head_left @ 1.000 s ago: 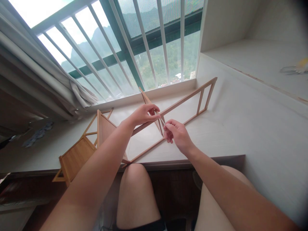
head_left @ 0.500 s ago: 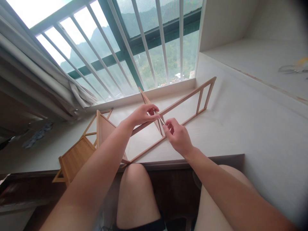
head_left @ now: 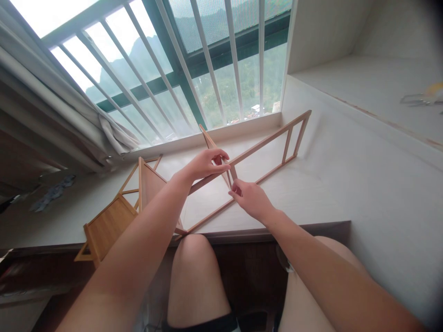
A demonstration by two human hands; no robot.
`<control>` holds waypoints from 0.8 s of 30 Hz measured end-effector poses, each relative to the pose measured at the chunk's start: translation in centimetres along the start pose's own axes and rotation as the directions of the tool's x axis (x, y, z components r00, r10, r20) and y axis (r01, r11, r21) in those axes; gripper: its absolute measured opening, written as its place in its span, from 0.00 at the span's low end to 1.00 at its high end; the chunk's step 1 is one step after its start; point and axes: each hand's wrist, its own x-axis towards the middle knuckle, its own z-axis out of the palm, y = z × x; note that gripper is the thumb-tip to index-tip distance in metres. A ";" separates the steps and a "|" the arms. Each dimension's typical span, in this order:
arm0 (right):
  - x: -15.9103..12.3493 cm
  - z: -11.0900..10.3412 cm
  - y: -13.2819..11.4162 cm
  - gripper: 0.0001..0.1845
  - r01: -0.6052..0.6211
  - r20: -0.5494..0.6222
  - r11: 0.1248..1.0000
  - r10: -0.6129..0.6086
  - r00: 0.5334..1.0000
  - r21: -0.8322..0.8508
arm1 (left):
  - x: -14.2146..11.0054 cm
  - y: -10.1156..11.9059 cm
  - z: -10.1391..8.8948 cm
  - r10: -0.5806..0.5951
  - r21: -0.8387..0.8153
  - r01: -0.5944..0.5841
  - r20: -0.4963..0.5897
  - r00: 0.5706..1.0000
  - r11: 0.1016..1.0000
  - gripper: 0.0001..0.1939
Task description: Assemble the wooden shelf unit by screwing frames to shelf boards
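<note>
A long, thin wooden frame [head_left: 273, 136] of light bamboo rails lies on the white window ledge [head_left: 311, 193], running from the front edge toward the right wall. My left hand [head_left: 206, 164] pinches its upper rail at a crossing with a short upright slat [head_left: 212, 144]. My right hand [head_left: 249, 199] sits just below and right of that crossing, fingers closed on a small part at the joint; what it grips is too small to make out.
A wooden shelf piece [head_left: 110, 221] with a flat board lies at the ledge's left front edge. A barred window [head_left: 207, 69] and a bunched curtain [head_left: 69, 120] stand behind. A raised white shelf [head_left: 374, 87] at right carries a blurred object [head_left: 420, 97]. My knees are below the ledge.
My right hand has turned and moved slightly left and up, closer to the joint under my left hand. My left hand and the frame have stayed put.
</note>
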 end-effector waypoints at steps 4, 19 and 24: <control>-0.1 0.7 0.1 0.08 -0.003 0.118 0.996 0.013 0.993 -0.085 | -0.1 0.2 -0.1 0.002 0.006 -0.002 0.000 1.000 1.000 0.19; -0.4 0.4 -0.3 0.10 0.010 0.239 0.992 0.021 0.971 -0.125 | 0.0 -0.2 0.0 0.026 -0.004 -0.026 -0.006 1.000 1.000 0.19; -0.5 0.4 -0.2 0.10 0.014 0.255 0.991 0.020 0.967 -0.133 | 0.0 -0.1 0.0 0.003 -0.004 -0.003 0.003 1.000 1.000 0.21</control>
